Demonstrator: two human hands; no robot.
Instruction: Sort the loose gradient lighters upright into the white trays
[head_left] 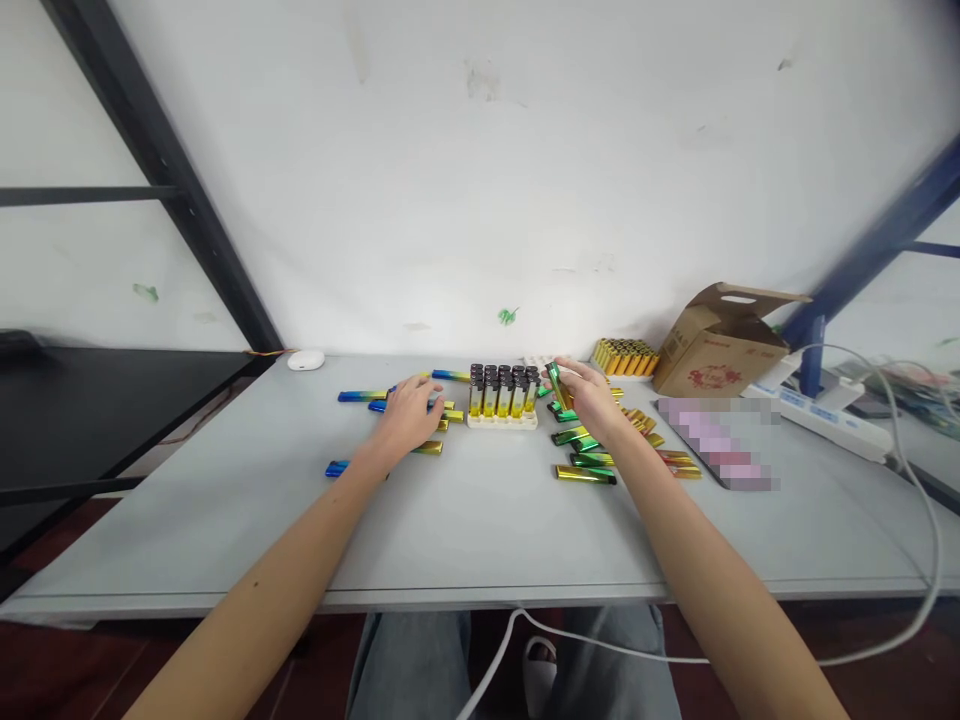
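Observation:
In the middle of the table a white rack (502, 423) holds rows of upright lighters (504, 392), yellow at the bottom with dark tops. My right hand (589, 392) is just right of the rack, closed on a green-and-gold lighter (559, 386) that it holds tilted above the table. Left of the rack, my left hand (409, 408) is low over scattered blue-and-gold lighters (352, 397). Its thumb and fingers close around one of them, largely hidden by the hand. More green-and-gold lighters (585, 475) lie loose beneath my right hand and forearm.
Gold lighters (679, 463) lie right of my right wrist. At the back stand a filled rack of gold pieces (626, 357) and an open cardboard box (724, 355). A blurred pink flat object (716, 445), a power strip (825, 418) and a white cable (926, 500) occupy the right. A white case (306, 360) sits back left.

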